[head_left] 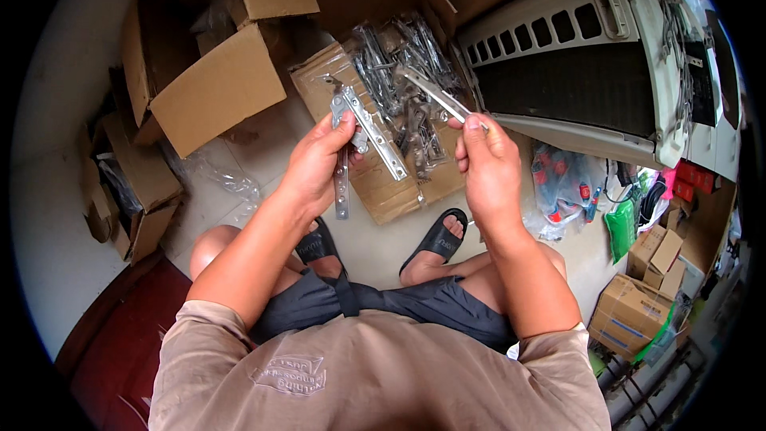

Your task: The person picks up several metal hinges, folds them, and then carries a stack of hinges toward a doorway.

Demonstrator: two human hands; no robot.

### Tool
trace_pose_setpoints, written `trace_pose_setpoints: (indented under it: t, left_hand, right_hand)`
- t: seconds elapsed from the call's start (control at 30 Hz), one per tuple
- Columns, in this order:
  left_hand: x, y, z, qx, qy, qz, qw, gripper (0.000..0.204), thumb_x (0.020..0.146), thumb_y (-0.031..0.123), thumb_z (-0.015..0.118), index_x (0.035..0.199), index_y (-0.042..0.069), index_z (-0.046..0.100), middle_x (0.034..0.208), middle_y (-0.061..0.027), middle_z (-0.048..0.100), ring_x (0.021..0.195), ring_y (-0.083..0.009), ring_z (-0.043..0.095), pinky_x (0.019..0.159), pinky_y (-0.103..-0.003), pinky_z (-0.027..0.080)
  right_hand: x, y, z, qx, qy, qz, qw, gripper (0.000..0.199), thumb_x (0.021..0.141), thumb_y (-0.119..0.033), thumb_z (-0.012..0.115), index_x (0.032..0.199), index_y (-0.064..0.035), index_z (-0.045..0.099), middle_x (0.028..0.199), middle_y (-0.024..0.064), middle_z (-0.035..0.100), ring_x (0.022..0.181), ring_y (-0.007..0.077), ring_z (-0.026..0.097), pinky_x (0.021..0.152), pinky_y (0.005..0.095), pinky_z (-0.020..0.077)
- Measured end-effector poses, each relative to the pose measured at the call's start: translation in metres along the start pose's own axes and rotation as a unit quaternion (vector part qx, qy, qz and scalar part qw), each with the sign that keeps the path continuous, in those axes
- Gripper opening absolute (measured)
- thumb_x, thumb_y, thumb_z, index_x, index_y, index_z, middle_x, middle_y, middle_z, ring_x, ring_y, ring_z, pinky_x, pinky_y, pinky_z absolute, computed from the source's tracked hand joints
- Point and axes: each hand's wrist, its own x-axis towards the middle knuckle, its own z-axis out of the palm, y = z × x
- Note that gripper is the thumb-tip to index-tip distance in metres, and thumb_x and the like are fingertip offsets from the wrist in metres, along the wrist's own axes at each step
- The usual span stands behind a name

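Holding metal parts, both hands are up in front of the person, a little apart from each other. The left hand (315,164) is closed around a folding metal bracket (359,132); one shiny arm of it sticks up and out toward the right hand, and another arm hangs down below the fingers. The right hand (488,161) pinches the end of a thin metal strip (435,94) between thumb and fingers, and the strip points up and to the left.

Just past both hands sits an open cardboard box (383,183) on the floor, full of more shiny metal brackets (399,60). Below the hands are the person's feet in black sandals (437,239). Beyond the right hand lies a white air conditioner unit (582,64). Beyond the left hand are more brown boxes (215,88).
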Motion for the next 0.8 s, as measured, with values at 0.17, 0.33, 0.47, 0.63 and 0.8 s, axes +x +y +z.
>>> trace_pose_setpoints:
  t: [0.17, 0.33, 0.47, 0.63, 0.8]
  left_hand:
    - [0.013, -0.013, -0.006, -0.013, -0.013, 0.002, 1.000, 0.025, 0.112, 0.035, 0.056, 0.118, 0.013, 0.065, 0.095, 0.0059, 0.061, 0.080, -0.0049, 0.053, 0.083, -0.024, 0.050]
    - [0.012, -0.015, -0.003, -0.014, -0.014, -0.014, 1.000, 0.024, 0.113, 0.034, 0.054, 0.114, 0.013, 0.065, 0.093, 0.0058, 0.061, 0.078, -0.0037, 0.052, 0.080, -0.025, 0.050]
    - [0.007, -0.001, 0.013, -0.017, 0.007, 0.022, 1.000, 0.027, 0.115, 0.034, 0.049, 0.119, 0.011, 0.064, 0.102, 0.0017, 0.068, 0.081, -0.0088, 0.061, 0.082, -0.028, 0.054]
    - [0.013, 0.002, 0.003, -0.069, -0.052, -0.008, 0.996, 0.031, 0.115, 0.033, 0.045, 0.132, 0.011, 0.057, 0.116, -0.0055, 0.070, 0.105, -0.0190, 0.070, 0.097, -0.040, 0.059]
    - [0.017, 0.004, 0.006, -0.038, -0.076, 0.024, 0.996, 0.029, 0.114, 0.025, 0.049, 0.136, 0.007, 0.052, 0.120, -0.0099, 0.069, 0.110, -0.0224, 0.070, 0.098, -0.042, 0.062]
  right_hand:
    - [-0.011, -0.003, 0.011, 0.054, -0.051, 0.035, 0.997, 0.035, 0.113, -0.028, 0.052, 0.109, 0.0004, 0.072, 0.073, -0.0031, 0.058, 0.064, 0.0055, 0.050, 0.061, 0.0245, 0.0435]
    - [-0.021, 0.002, 0.016, 0.067, -0.091, 0.039, 0.993, 0.037, 0.113, -0.029, 0.051, 0.110, 0.0009, 0.072, 0.074, -0.0016, 0.060, 0.066, 0.0064, 0.052, 0.062, 0.0249, 0.0450]
    - [-0.023, 0.000, 0.017, 0.077, -0.111, 0.044, 0.990, 0.038, 0.114, -0.030, 0.049, 0.111, 0.0008, 0.072, 0.074, -0.0011, 0.061, 0.067, 0.0067, 0.054, 0.063, 0.0251, 0.0462]
    - [-0.019, -0.005, 0.016, 0.041, -0.152, 0.035, 0.987, 0.038, 0.113, -0.030, 0.050, 0.111, 0.0005, 0.072, 0.076, -0.0004, 0.063, 0.069, 0.0071, 0.057, 0.065, 0.0257, 0.0483]
    - [-0.007, -0.018, 0.010, -0.122, -0.096, -0.059, 0.986, 0.036, 0.103, -0.033, 0.067, 0.120, -0.0013, 0.068, 0.084, 0.0083, 0.069, 0.077, 0.0166, 0.067, 0.072, 0.0329, 0.0544]
